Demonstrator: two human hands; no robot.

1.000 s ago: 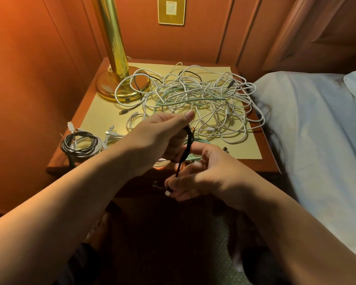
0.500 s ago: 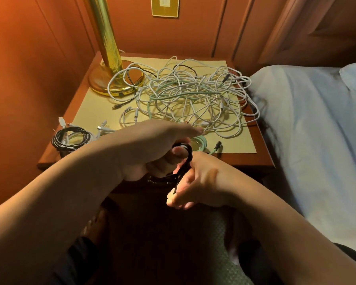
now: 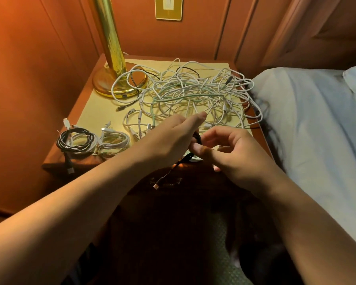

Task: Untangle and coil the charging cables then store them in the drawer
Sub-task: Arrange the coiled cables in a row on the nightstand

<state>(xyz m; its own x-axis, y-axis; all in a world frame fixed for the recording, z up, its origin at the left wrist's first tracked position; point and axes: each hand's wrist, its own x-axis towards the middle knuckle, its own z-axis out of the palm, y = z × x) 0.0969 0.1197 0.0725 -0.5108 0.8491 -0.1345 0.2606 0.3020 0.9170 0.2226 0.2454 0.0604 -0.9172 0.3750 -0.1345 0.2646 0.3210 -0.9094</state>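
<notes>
Near the nightstand's (image 3: 56,161) front edge, a black cable (image 3: 197,138) is being coiled, pinched by the left hand (image 3: 169,140) and right hand (image 3: 232,153), so the dangling tail probably gets wound in next.

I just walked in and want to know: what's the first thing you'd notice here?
The big tangle of white and green cables spread over the nightstand, beside a shiny brass lamp at the back left. In front of it, the left hand and right hand work a black cable whose end dangles down. Coiled cables sit at the front left.
</notes>
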